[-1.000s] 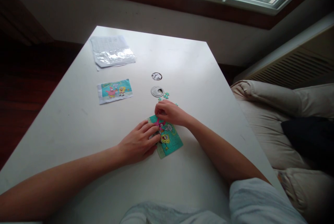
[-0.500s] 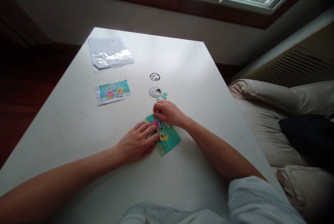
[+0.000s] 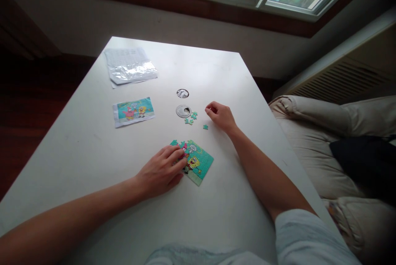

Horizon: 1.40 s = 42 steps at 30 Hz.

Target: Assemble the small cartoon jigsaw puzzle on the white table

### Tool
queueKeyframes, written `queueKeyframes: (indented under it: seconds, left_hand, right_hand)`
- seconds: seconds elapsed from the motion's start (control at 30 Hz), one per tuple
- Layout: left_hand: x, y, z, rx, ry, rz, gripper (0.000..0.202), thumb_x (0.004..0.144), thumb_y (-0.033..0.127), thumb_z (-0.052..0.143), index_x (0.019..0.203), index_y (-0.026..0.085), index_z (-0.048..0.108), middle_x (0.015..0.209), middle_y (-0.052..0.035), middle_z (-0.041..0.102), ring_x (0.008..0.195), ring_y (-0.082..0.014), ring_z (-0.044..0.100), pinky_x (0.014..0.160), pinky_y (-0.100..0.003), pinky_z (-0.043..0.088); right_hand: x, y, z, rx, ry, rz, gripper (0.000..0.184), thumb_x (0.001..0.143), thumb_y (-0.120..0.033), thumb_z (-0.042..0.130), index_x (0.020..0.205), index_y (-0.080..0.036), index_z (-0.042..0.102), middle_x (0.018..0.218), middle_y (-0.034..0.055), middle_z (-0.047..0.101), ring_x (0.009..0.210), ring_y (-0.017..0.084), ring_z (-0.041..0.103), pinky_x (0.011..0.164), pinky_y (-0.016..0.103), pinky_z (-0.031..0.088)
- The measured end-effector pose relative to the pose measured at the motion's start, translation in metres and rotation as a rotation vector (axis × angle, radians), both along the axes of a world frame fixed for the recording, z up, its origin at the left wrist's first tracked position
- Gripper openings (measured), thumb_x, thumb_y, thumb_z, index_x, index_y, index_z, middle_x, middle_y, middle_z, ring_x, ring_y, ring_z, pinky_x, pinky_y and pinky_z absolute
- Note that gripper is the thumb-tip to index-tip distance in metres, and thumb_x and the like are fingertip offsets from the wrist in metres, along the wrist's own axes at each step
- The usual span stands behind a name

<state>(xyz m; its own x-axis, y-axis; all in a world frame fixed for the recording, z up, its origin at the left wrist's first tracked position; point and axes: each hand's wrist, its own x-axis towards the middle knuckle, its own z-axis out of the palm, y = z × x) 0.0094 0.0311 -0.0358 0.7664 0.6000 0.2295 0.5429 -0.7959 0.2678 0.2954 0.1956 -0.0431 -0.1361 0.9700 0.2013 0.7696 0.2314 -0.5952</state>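
Observation:
A small teal cartoon jigsaw puzzle lies partly assembled on the white table. My left hand rests flat on its left side, fingers stretched over the pieces. My right hand hovers further back and right, fingers curled in a loose pinch, with nothing visible in it. A few loose teal pieces lie to the left of my right hand, and one single piece sits just below its fingertips.
A round metal tin and its lid sit behind the loose pieces. A printed reference picture lies to the left, a clear plastic bag beyond it. A cushioned seat stands at the right.
My right hand has left the puzzle's top edge and moved back and right toward the loose pieces. My left hand stays on the puzzle.

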Motion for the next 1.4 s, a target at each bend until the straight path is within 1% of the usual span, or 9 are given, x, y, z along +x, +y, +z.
queueKeyframes:
  seconds: [0.13, 0.3, 0.43, 0.5, 0.6, 0.67, 0.77, 1.03, 1.4]
  left_hand:
    - [0.0, 0.001, -0.001, 0.024, 0.033, 0.127, 0.035, 0.094, 0.022, 0.055, 0.129, 0.018, 0.057, 0.138, -0.0142, 0.058, 0.133, -0.0317, 0.049, 0.111, -0.051, 0.045]
    - [0.0, 0.002, 0.0, 0.052, 0.081, 0.214, 0.036, 0.095, 0.024, 0.055, 0.131, 0.017, 0.058, 0.138, -0.0158, 0.058, 0.134, -0.0341, 0.048, 0.111, -0.056, 0.042]
    - [-0.001, 0.002, 0.001, 0.097, 0.083, 0.244, 0.035, 0.096, 0.025, 0.055, 0.13, 0.02, 0.059, 0.138, -0.0141, 0.059, 0.132, -0.0334, 0.051, 0.111, -0.055, 0.041]
    - [-0.001, 0.002, 0.002, 0.109, 0.092, 0.254, 0.035, 0.096, 0.025, 0.055, 0.13, 0.02, 0.059, 0.138, -0.014, 0.06, 0.131, -0.0333, 0.052, 0.11, -0.055, 0.042]
    - [-0.001, 0.003, 0.003, 0.12, 0.107, 0.258, 0.036, 0.096, 0.026, 0.055, 0.131, 0.019, 0.06, 0.139, -0.0149, 0.06, 0.13, -0.0339, 0.054, 0.106, -0.054, 0.044]
    - [-0.002, 0.003, 0.003, 0.12, 0.114, 0.262, 0.036, 0.097, 0.027, 0.055, 0.132, 0.018, 0.06, 0.139, -0.0155, 0.061, 0.128, -0.0339, 0.055, 0.103, -0.052, 0.046]
    - [-0.002, 0.002, 0.002, 0.118, 0.134, 0.264, 0.037, 0.098, 0.028, 0.055, 0.132, 0.016, 0.06, 0.139, -0.016, 0.061, 0.127, -0.0341, 0.055, 0.102, -0.052, 0.047]
    - [-0.002, 0.001, 0.001, 0.126, 0.163, 0.258, 0.038, 0.098, 0.027, 0.055, 0.133, 0.014, 0.06, 0.143, -0.0169, 0.058, 0.127, -0.0347, 0.055, 0.102, -0.052, 0.047]
    - [-0.001, -0.002, 0.0, 0.1, 0.134, 0.222, 0.039, 0.099, 0.029, 0.054, 0.136, 0.017, 0.06, 0.146, -0.013, 0.058, 0.133, -0.0309, 0.053, 0.113, -0.05, 0.04]
  right_hand:
    - [0.012, 0.005, 0.0, -0.117, -0.071, 0.061, 0.018, 0.087, -0.035, 0.062, 0.089, -0.02, 0.071, 0.076, 0.0012, 0.067, 0.067, 0.014, 0.055, 0.066, 0.028, 0.038]
    - [0.025, 0.002, 0.015, -0.341, -0.079, 0.417, 0.02, 0.086, -0.035, 0.064, 0.097, -0.02, 0.072, 0.084, 0.0019, 0.064, 0.073, 0.014, 0.055, 0.067, 0.026, 0.04]
    - [0.026, -0.001, 0.021, -0.329, -0.137, 0.561, 0.025, 0.081, -0.033, 0.071, 0.102, -0.019, 0.072, 0.089, 0.0032, 0.06, 0.078, 0.015, 0.053, 0.07, 0.026, 0.041]
    - [0.021, -0.001, 0.017, -0.279, -0.139, 0.562, 0.021, 0.083, -0.031, 0.069, 0.101, -0.019, 0.071, 0.088, 0.0031, 0.058, 0.079, 0.016, 0.052, 0.071, 0.026, 0.04]
    - [0.007, -0.001, 0.004, -0.162, -0.121, 0.458, 0.014, 0.086, -0.031, 0.067, 0.094, -0.019, 0.067, 0.082, 0.0019, 0.058, 0.077, 0.016, 0.051, 0.07, 0.027, 0.037]
    - [-0.002, -0.002, -0.005, -0.067, -0.139, 0.362, 0.016, 0.087, -0.034, 0.069, 0.086, -0.019, 0.064, 0.08, 0.0021, 0.059, 0.078, 0.017, 0.049, 0.071, 0.028, 0.035]
    - [-0.01, -0.005, -0.012, 0.001, -0.15, 0.33, 0.021, 0.089, -0.036, 0.068, 0.079, -0.019, 0.06, 0.08, 0.0033, 0.06, 0.079, 0.018, 0.049, 0.071, 0.029, 0.034]
    - [-0.004, -0.005, -0.007, -0.011, -0.081, 0.454, 0.012, 0.088, -0.027, 0.069, 0.098, -0.02, 0.069, 0.08, 0.0018, 0.057, 0.078, 0.018, 0.049, 0.075, 0.03, 0.037]
    - [-0.009, -0.004, -0.011, -0.02, -0.083, 0.435, 0.01, 0.088, -0.027, 0.068, 0.097, -0.022, 0.069, 0.088, 0.0049, 0.059, 0.086, 0.021, 0.052, 0.083, 0.035, 0.041]
